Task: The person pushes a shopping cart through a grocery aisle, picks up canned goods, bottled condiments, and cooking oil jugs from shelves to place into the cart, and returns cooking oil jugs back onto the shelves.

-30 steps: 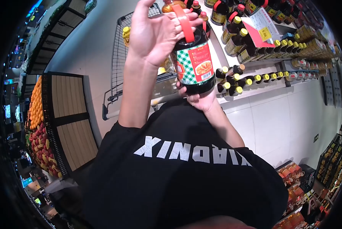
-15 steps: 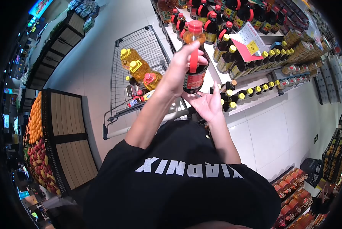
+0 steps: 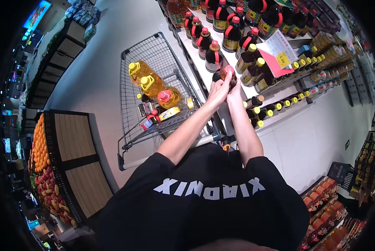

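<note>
Amber-red at the neck and dark lower down, the bottle [image 3: 223, 74] is being held over the shelf [image 3: 245, 89], near the edge that faces the cart [image 3: 145, 160] and not far from the near corner. Whether the base is touching the shelf or hanging just above it can't be told, since the lower part is pretty much hidden.

As for the hold, the left grip [image 3: 218, 93] is wrapped in close, thumb laid up toward the red cap [image 3: 227, 68], and the right grip [image 3: 235, 91] is closed in from the other side. Hardly any gap is left in either, though most fingertips are covered and how hard it's being squeezed can't be told.

Handling-wise, a fair bit of weight should probably be expected if it's full, so a two-sided hold seems sensible. Plastic or glass can't be settled from this angle; fairly stiff walls would be guessed, a bit slick too, so a drop is best avoided. Red strap handles [image 3: 279, 19] can be seen on bottles farther along the shelf; if one is fitted here, it's covered, but it'd likely be the best place to be grabbed, with the base supported from below. The cap shouldn't be trusted alone: small, smooth, easily twisted. Elbow room is tight too, as a red-capped neighbour [image 3: 214, 63] is stood just beyond and could be knocked.
</note>
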### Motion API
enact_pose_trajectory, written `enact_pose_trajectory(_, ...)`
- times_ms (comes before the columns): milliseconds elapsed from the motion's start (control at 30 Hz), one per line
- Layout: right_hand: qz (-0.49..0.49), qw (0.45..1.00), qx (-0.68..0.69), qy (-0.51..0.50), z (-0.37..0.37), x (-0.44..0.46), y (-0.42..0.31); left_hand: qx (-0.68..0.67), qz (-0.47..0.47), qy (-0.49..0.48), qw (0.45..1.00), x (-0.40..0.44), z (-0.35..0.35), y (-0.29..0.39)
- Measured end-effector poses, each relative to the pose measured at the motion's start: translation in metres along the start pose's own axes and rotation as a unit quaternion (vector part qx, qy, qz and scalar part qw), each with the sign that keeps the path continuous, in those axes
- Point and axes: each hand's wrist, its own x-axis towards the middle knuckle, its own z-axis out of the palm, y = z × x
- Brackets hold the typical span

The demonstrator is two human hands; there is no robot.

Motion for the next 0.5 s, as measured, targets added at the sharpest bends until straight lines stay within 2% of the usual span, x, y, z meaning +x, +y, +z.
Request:
enact_pose_trajectory(33, 0.029, 1.0, 0.003, 0.005, -0.001, 0.004, 0.004, -0.001, -0.02, -0.056, 0.998, 0.011, 0.0, -0.003)
enact_pose_trajectory(167, 0.061, 0.996, -0.002, 0.066, -0.008, 0.033, 0.023, 0.015, -0.088, -0.089, 0.992, 0.052, 0.007, -0.038)
enact_pose_trajectory(200, 0.062, 0.995, -0.005, 0.074, -0.03, 0.067, 0.034, 0.011, -0.094, -0.093, 0.991, 0.065, 0.013, -0.05)
enact_pose_trajectory(267, 0.059, 0.998, 0.008, -0.036, -0.092, 0.157, 0.053, 0.09, -0.096, -0.1, 0.986, 0.092, 0.028, -0.072)
enact_pose_trajectory(300, 0.009, 1.0, -0.018, -0.019, -0.091, 0.16, 0.058, 0.106, -0.099, -0.112, 0.983, 0.093, 0.027, -0.071)
enact_pose_trajectory(333, 0.015, 0.999, -0.027, -0.011, -0.092, 0.158, 0.058, 0.097, -0.109, -0.114, 0.983, 0.095, 0.028, -0.071)
enact_pose_trajectory(400, 0.02, 0.999, -0.036, 0.004, -0.084, 0.17, 0.043, 0.092, -0.062, -0.123, 0.986, 0.095, 0.029, -0.076)
enact_pose_trajectory(500, 0.016, 0.999, -0.043, 0.017, -0.078, 0.161, 0.028, 0.082, -0.084, -0.092, 0.989, 0.112, 0.042, -0.075)
